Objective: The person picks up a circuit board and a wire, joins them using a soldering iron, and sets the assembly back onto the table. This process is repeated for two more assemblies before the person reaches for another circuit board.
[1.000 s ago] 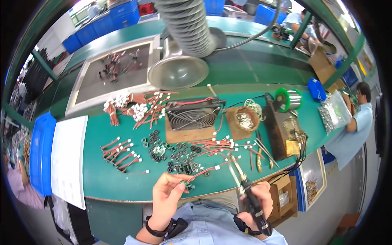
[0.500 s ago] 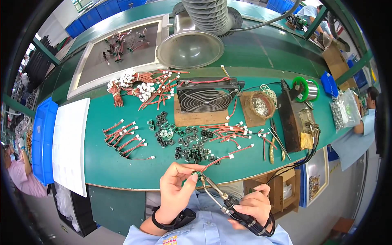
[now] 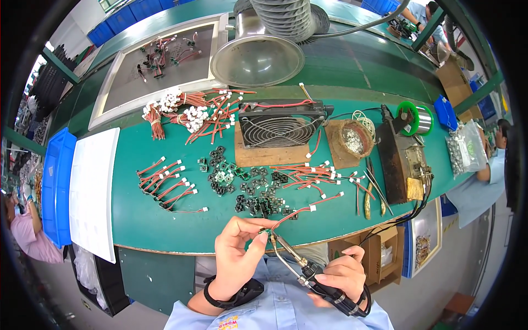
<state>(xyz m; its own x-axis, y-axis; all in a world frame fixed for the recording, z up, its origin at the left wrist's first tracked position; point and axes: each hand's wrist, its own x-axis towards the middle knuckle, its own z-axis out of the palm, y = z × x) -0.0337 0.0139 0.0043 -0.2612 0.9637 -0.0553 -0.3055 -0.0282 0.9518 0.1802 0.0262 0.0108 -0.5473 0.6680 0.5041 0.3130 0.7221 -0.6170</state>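
Near the table's front edge, my left hand [image 3: 237, 256] pinches a small green circuit board [image 3: 266, 233] between thumb and fingers, covering most of it. A red and black wire lead [image 3: 290, 215] with a white plug runs up and right from the board. My right hand [image 3: 345, 275] is closed round the black handle of a soldering iron [image 3: 325, 290] that has a thin metal feed tube alongside. The iron's tip meets the board at the wire end; the exact joint is too small to make out. Beyond my hands lie several loose small black and green boards [image 3: 258, 206].
Wired boards [image 3: 168, 184] lie left, loose leads [image 3: 311, 173] right. Behind stand a fan [image 3: 281, 126], a round pot [image 3: 355, 138], a solder spool [image 3: 422, 120] and the iron's dark metal box [image 3: 393, 165]. Tweezers [image 3: 378, 190] lie beside the box. An extraction hood [image 3: 257, 61] hangs beyond.
My hands, the board and the iron keep almost the same place. The view has shifted slightly, and a co-worker at the far upper right shows more.
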